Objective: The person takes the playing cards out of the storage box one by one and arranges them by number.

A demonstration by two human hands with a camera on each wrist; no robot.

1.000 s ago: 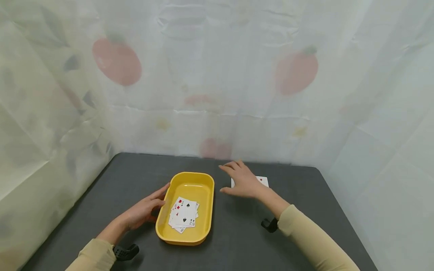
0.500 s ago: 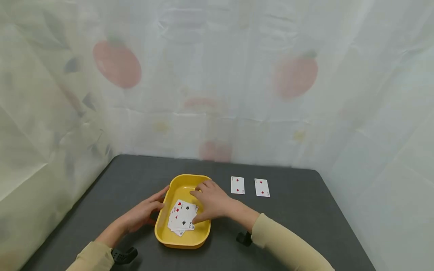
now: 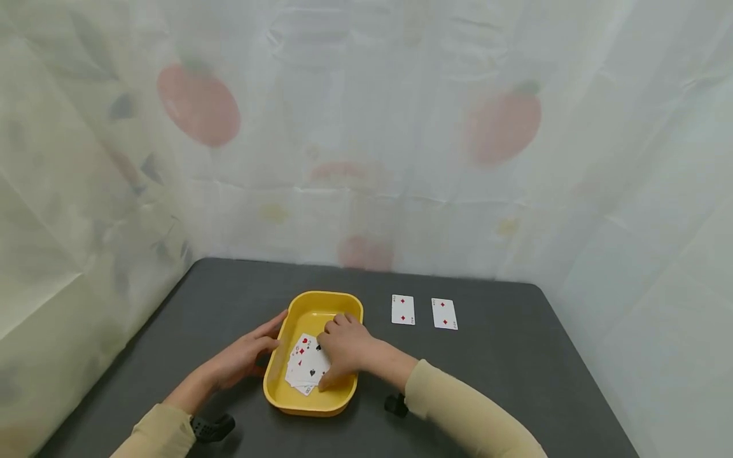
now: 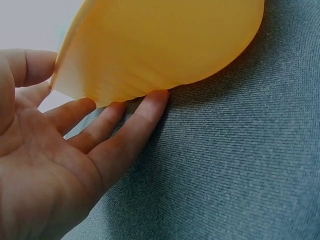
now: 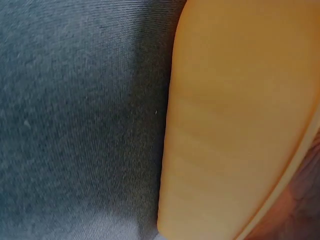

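Note:
A yellow tray point(image 3: 343, 305) sits on the dark table and holds a fanned pile of playing cards point(image 3: 300, 367), face up. My right hand point(image 3: 342, 348) lies over the right half of that pile, fingers bent down onto the cards and thumb at their near edge; any pinch is hidden. My left hand point(image 3: 245, 357) is open against the tray's left wall. In the left wrist view its straight fingers point(image 4: 135, 125) touch the foot of the tray wall point(image 4: 165, 45). The right wrist view shows only the tray's outer wall point(image 5: 235, 125) and tabletop.
Two diamond cards, one point(image 3: 403, 310) and another point(image 3: 444, 313), lie face up side by side on the table point(image 3: 492, 381) to the right of the tray. A pale printed curtain point(image 3: 366, 159) closes off the back and both sides.
My right hand left the two cards on the right, came left into the tray and settled on the card pile. My left hand stayed at the tray's side.

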